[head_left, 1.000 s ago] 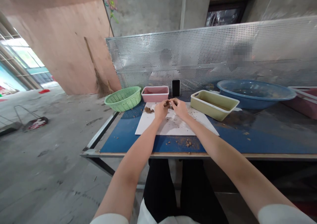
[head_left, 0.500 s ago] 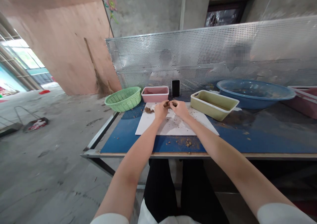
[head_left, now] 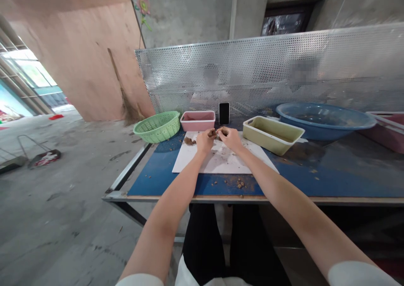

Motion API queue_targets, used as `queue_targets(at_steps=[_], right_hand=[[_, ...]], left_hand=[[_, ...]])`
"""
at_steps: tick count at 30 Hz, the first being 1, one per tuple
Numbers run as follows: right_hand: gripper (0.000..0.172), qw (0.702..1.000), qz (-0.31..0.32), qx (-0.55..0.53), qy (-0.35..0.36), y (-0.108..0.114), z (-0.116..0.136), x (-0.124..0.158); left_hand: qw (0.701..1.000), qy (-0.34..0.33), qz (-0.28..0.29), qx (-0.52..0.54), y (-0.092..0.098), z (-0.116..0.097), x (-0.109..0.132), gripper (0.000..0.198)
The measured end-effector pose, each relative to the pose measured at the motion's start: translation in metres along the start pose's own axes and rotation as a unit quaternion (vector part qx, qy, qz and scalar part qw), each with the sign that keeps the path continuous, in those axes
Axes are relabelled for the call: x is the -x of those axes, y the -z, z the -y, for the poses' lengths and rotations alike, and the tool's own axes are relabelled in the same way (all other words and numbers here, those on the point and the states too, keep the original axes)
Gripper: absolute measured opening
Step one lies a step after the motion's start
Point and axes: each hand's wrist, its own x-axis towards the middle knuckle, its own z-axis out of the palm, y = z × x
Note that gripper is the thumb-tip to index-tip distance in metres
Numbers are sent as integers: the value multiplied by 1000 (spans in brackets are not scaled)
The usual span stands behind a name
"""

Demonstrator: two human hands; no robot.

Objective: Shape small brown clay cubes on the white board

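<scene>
My left hand (head_left: 205,141) is closed on a brown lump of what looks like clay or soil (head_left: 213,132), just above the white board (head_left: 189,161). Close beside it, my right hand (head_left: 232,140) pinches another brown piece (head_left: 224,131); the fingers partly cover both pieces. Whether the two pieces are joined I cannot tell. A larger brown lump (head_left: 189,141) lies on the board left of my left hand. Small brown crumbs are scattered over the board, and several bits (head_left: 240,183) lie on the blue tabletop in front of it.
Behind the board stand a green basket (head_left: 157,128), a pink tub (head_left: 198,125) and an upright phone (head_left: 224,113). To the right are an olive tub (head_left: 268,140), a wide blue basin (head_left: 325,130) and another pink container (head_left: 389,132). A perforated metal panel (head_left: 246,71) borders the table's back.
My fingertips have drawn slightly apart, with a small gap between the hands now. The lump on the board and the containers have stayed put.
</scene>
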Motion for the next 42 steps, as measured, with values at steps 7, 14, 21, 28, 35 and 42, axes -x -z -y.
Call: queue_targets(at_steps=[7,14,21,28,35,42], right_hand=[[32,1000,-6,16,7,-5,7,4],[30,999,11,30,16,-8,8,7],[28,1000,11,27,10,-7,10,6],[27,999,-32,25,-5,-8,11,7],[24,999,-33,32,-7,-6,11,7],[19,999,-31,34,-6,-3,11,6]], left_hand=[[999,-25,-18,11,0,3,0,30],[999,-42,-24,9,-4,5,-2,32],[999,-44,-25,16,-4,6,-1,29],[999,-34,-18,28,-4,5,-1,33],[999,-34,-10,36,-1,-1,1,32],[999,-28,-3,44,1,-3,2,34]])
